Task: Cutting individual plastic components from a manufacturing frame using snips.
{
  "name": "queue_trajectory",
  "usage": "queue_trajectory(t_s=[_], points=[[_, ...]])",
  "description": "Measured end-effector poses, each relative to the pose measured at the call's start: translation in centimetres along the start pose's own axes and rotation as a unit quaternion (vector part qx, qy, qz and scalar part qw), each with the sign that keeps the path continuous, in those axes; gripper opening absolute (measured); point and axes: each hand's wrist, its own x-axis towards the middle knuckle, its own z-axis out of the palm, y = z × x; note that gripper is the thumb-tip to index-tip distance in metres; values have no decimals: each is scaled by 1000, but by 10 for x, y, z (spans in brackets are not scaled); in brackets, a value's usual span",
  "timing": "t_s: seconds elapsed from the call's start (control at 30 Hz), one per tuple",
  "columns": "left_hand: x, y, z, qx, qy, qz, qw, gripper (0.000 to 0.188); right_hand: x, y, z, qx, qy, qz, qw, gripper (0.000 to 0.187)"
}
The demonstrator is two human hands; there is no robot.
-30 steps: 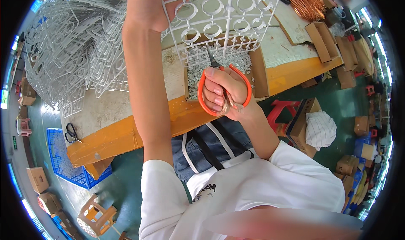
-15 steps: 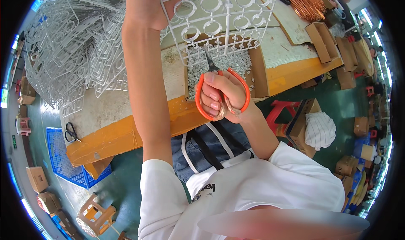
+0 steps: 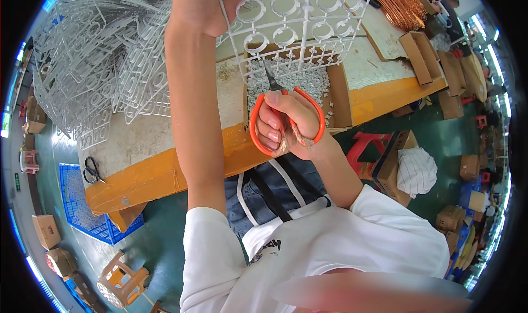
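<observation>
My left hand (image 3: 213, 10) reaches up to the top edge, its fingers out of sight. It holds up a white plastic sprue frame (image 3: 306, 30) with rows of rings and small pieces along its lower edge. My right hand (image 3: 291, 114) is wrapped round orange-handled scissors (image 3: 254, 130), whose handles are bound with cord. The dark blades point up at the frame's lower left part; whether they touch it I cannot tell. Below the frame, a cardboard box (image 3: 342, 93) on the table holds many small whitish pieces (image 3: 259, 85).
A big heap of white sprue frames (image 3: 99, 54) covers the table's left side. Black-handled scissors (image 3: 92, 170) lie at its left edge. Copper-coloured rods (image 3: 399, 8) and an open carton (image 3: 421, 57) are far right. A blue crate (image 3: 104, 233) and red stool (image 3: 363, 148) stand on the floor.
The sprue frame and my left arm have shifted slightly to the right. The scissors' handles are a little wider apart, and their tips sit slightly further left against the frame.
</observation>
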Motion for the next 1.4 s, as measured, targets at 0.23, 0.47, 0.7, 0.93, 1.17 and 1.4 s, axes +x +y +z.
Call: queue_trajectory(t_s=[0.23,0.47,0.7,0.93,1.17,1.4], points=[[0,-4,0,-9,-21,0,1000,65,-3,-6,-2,11,20,39,999,45],[6,-9,-7,57,3,22,998,63,-4,5,0,76,-41,46,995,48],[2,-8,1,-26,-15,-2,1000,61,1,7,-2,102,-68,23,992,54],[6,-14,-10,67,-31,37,997,59,4,7,4,122,-44,35,991,54],[8,-14,-12,104,-16,39,994,59,2,4,-8,92,-44,42,994,47],[5,-13,-6,88,42,26,995,58,-3,6,0,73,-45,37,996,47]])
